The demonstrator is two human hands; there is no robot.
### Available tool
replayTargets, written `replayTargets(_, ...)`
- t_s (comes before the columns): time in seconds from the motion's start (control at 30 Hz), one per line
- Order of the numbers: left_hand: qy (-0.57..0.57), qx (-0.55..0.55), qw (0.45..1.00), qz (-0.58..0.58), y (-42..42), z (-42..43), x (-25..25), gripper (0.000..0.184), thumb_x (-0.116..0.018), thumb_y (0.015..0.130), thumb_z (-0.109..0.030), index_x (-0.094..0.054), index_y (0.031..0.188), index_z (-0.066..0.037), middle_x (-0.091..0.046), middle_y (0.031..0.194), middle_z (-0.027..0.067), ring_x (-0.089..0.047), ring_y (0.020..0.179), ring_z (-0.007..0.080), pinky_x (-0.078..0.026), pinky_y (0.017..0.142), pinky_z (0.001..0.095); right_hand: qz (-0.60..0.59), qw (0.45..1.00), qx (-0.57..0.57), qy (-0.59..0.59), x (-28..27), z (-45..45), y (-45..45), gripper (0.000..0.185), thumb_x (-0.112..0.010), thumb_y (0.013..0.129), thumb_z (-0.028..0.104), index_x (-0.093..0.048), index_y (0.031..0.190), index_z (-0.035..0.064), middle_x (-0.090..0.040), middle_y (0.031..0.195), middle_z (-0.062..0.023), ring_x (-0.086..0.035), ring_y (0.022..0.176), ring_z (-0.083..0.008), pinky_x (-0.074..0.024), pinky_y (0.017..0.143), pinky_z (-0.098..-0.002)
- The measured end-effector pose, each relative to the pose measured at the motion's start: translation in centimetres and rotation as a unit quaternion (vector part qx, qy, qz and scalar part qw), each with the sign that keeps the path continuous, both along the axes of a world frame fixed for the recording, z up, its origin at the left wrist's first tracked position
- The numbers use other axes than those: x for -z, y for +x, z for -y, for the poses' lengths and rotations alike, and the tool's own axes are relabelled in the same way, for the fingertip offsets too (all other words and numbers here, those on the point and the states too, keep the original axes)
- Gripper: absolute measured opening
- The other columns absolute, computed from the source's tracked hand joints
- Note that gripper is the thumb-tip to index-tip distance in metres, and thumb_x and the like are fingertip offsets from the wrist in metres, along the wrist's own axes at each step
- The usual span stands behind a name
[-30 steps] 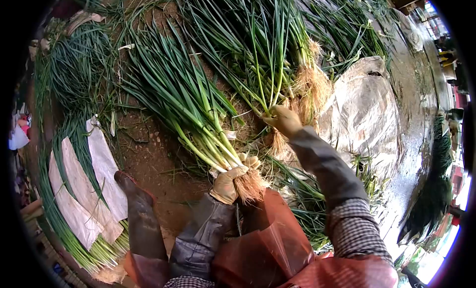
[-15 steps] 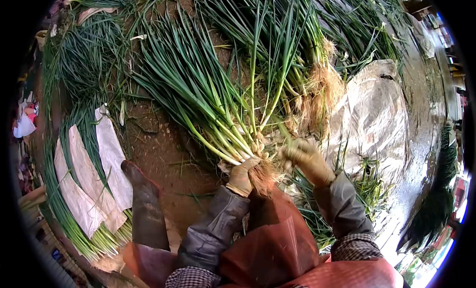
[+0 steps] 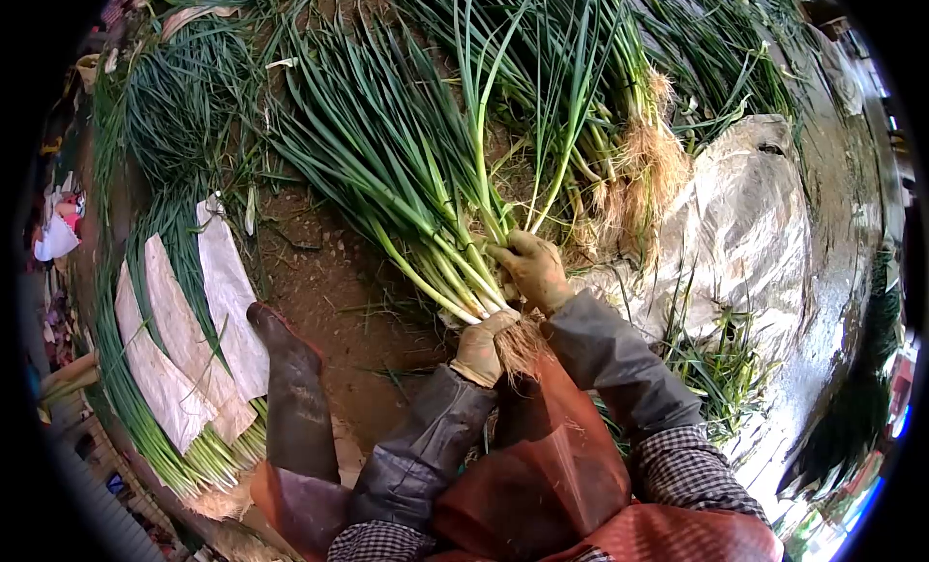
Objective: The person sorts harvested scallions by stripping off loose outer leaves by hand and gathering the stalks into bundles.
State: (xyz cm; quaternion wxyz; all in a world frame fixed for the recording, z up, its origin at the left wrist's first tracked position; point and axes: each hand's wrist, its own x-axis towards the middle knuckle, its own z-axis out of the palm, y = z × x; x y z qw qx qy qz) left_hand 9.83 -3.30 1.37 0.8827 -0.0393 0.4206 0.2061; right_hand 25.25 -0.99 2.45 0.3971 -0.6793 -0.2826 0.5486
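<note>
My gloved left hand (image 3: 481, 349) is wrapped round the white lower ends of a bunch of green onions (image 3: 397, 180). Its brown roots (image 3: 521, 347) stick out past my grip, just above the red apron (image 3: 542, 446). The long leaves fan out away from me over the soil. My right hand (image 3: 537, 272), gloved too, is closed on a pale stalk at the bunch's right side, a little above the left hand. Its fingertips are partly hidden among the stalks.
A loose pile of green onions with roots (image 3: 644, 156) lies beyond my right hand. Pale sheeting (image 3: 745, 223) covers the ground to the right, with leaf scraps (image 3: 721, 378) nearby. On the left, onion bundles (image 3: 213, 460) lie under white strips (image 3: 232, 291), beside my boot (image 3: 295, 398).
My right hand has come in from the right and closed on a stalk of the bunch. The left hand keeps its hold. The view has shifted slightly.
</note>
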Motion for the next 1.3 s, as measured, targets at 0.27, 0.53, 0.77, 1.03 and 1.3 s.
replayTargets(0.27,-0.007,-0.020,0.998,0.054,-1.1,0.3,1.5,0.040,-0.051,0.081,0.003,-0.052,0.121,-0.002,-0.061,0.111,0.0172,-0.061,0.098,0.0232,-0.055,0.082,0.0344,-0.318,0.926,0.182,0.092,-2.5,6.4,5.3,0.016,-0.057,0.092,0.015,-0.055,0.097,0.0007,-0.063,0.087,-0.0075,-0.055,0.064,-0.0102,-0.0494,0.064,-0.0221)
replayTargets(0.53,0.007,-0.034,0.996,0.081,-1.3,-0.3,-0.4,0.051,-0.052,0.079,0.006,-0.047,0.128,-0.007,-0.053,0.125,0.0169,-0.059,0.104,0.0242,-0.053,0.087,0.0352,-0.127,0.990,-0.045,-0.041,2.4,-1.8,3.3,0.030,-0.062,0.089,0.034,-0.059,0.094,0.0054,-0.054,0.071,0.0001,-0.044,0.055,-0.0063,-0.0364,0.048,-0.0214)
replayTargets(0.77,0.004,0.011,0.998,0.067,-1.6,0.1,1.8,0.045,-0.051,0.079,0.006,-0.049,0.124,-0.002,-0.058,0.116,0.0172,-0.060,0.101,0.0257,-0.052,0.087,0.0366,0.170,0.970,-0.162,-0.064,0.0,2.4,1.6,0.021,-0.055,0.093,0.022,-0.061,0.096,0.0021,-0.061,0.076,-0.0064,-0.051,0.054,-0.0070,-0.0478,0.046,-0.0239)
replayTargets(1.03,0.003,-0.014,1.000,0.014,-2.0,0.6,0.8,0.041,-0.052,0.079,0.008,-0.052,0.119,0.001,-0.061,0.109,0.0103,-0.060,0.099,0.0228,-0.050,0.091,0.0336,-0.163,0.984,-0.050,-0.043,1.4,-2.8,4.8,0.047,-0.061,0.090,0.031,-0.050,0.124,0.0004,-0.052,0.074,0.0001,-0.043,0.056,-0.0048,-0.0356,0.047,-0.0191)
replayTargets(1.3,0.015,-0.049,0.997,-0.064,-2.6,1.1,1.3,0.038,-0.054,0.080,0.003,-0.052,0.118,-0.002,-0.059,0.105,0.0116,-0.060,0.092,0.0235,-0.053,0.082,0.0352,-0.025,0.991,-0.056,-0.116,-1.3,-0.2,4.4,0.027,-0.054,0.093,0.022,-0.056,0.105,-0.0024,-0.055,0.076,-0.0071,-0.050,0.057,-0.0108,-0.0461,0.051,-0.0251)
